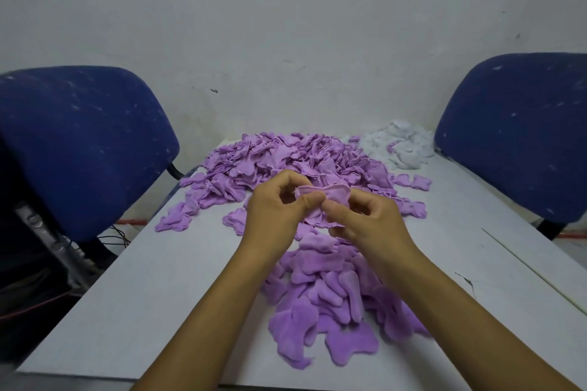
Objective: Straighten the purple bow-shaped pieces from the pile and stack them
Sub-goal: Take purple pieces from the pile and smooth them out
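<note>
Many-piece pile (286, 159): heaped at the desk's (143, 263) far end; easily snagged and dragged.
Near stack (330, 295): loose, likely toppled by careless placing.
Held piece (320, 192): pinched by left hand (276, 216) and right hand (368, 222); may be dropped crumpled.

Two blue chairs (79, 149) (521, 133), white fluff heap (398, 144), grey table (133, 279), white wall (286, 25)

A single purple bow-shaped piece (320, 193) of soft fabric is held up above the table, pinched at its middle, its top edge running level. Beyond it, a wide loose pile (286, 159) of the same purple pieces lies jumbled at the far end of the table. Nearer the viewer, a low stack (327, 301) of flattened pieces overlaps, spreading untidily.
</note>
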`<state>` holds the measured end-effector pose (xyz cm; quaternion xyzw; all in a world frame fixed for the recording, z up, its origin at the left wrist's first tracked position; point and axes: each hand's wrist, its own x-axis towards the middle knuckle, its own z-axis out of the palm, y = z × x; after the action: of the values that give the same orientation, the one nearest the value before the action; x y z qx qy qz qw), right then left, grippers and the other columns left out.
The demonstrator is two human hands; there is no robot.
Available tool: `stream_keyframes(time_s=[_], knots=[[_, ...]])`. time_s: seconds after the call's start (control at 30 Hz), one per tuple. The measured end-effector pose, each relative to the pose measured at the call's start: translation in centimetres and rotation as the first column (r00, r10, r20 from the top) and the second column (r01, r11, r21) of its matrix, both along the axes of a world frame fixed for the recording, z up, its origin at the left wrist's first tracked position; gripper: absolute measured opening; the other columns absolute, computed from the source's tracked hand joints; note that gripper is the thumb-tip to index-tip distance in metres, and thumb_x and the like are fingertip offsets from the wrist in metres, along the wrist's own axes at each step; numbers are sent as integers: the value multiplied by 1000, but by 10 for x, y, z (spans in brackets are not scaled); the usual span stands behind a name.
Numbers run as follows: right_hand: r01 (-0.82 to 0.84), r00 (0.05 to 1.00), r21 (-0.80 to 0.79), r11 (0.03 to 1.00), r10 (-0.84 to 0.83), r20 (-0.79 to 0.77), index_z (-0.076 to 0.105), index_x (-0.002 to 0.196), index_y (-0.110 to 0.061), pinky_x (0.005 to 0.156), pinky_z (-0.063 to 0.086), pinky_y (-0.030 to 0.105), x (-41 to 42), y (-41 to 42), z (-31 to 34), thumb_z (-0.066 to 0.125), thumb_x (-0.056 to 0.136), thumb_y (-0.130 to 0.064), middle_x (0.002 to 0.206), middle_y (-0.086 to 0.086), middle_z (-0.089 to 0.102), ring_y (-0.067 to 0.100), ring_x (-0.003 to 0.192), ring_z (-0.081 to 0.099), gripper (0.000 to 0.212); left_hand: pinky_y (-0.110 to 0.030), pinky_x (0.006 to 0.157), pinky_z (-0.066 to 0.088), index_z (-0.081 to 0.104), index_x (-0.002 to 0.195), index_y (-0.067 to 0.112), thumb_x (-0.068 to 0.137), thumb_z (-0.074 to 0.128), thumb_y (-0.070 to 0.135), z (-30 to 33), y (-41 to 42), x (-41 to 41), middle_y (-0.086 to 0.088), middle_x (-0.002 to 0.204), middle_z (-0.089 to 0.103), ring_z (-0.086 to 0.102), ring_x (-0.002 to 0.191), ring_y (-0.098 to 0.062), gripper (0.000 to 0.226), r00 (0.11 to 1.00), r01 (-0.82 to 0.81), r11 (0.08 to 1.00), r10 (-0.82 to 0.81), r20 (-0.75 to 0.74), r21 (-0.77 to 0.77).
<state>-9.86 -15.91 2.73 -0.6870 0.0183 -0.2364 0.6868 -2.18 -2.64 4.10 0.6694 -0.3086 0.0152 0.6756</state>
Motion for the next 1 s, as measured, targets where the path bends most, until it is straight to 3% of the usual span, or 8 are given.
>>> stream_keyframes(time_s=[0.13,0.2,0.27,0.4,0.5,0.6,0.8,1.0], knots=[[-108,985,201,974,132,-109,72,65,-23,57,49,23,1,5,8,71,84,-17,69,-3,54,12,66,52,20,-22,58,49,65,73,18,78,76,0,3,2,1,7,61,60,53,60,-10,21,1000,-22,998,23,10,-50],[-218,944,454,864,305,-126,68,90,-13,51,41,23,-1,11,13,69,79,-19,68,0,47,11,58,42,12,-18,57,49,64,70,17,78,72,-7,5,2,2,11,58,60,54,58,-6,26,1000,-11,996,12,14,-84],[-343,884,611,713,464,-46,55,107,-11,50,35,23,-3,16,15,75,66,-21,63,-1,42,11,52,35,46,-17,57,47,62,68,16,79,69,-11,7,0,2,14,56,59,53,56,-3,30,1000,-7,995,9,24,-99],[-589,733,623,516,666,142,63,100,-8,50,36,23,-15,16,27,76,77,-34,67,0,28,12,56,28,38,-12,55,44,60,69,14,80,67,-13,12,-1,1,15,58,60,53,54,3,30,999,12,988,-4,48,-152],[-517,799,476,711,600,-28,71,88,-15,53,38,21,-20,8,27,53,94,-28,61,-4,36,10,57,36,23,-14,56,44,61,69,15,80,70,-7,10,4,6,15,58,59,52,56,0,27,998,-30,990,38,53,-140],[-292,926,392,872,361,-113,67,79,-13,54,49,23,-16,4,21,64,82,-19,63,1,52,13,61,52,7,-27,57,41,61,68,22,81,74,1,4,3,0,8,59,54,47,60,-13,27,1000,-24,996,26,16,-80],[-58,984,219,974,93,-154,68,62,-18,50,49,22,-10,7,11,64,87,-4,61,7,62,14,57,59,30,-33,61,40,61,76,12,85,70,3,1,-1,-7,-23,68,52,45,65,-19,15,999,49,998,-48,13,-33],[235,966,-99,967,-243,-82,54,59,-14,41,33,21,-2,11,8,62,83,-4,43,0,48,13,41,39,27,-38,59,45,58,74,13,86,66,-1,1,-8,-18,-17,65,52,46,62,-21,21,999,43,999,-43,4,-32]])
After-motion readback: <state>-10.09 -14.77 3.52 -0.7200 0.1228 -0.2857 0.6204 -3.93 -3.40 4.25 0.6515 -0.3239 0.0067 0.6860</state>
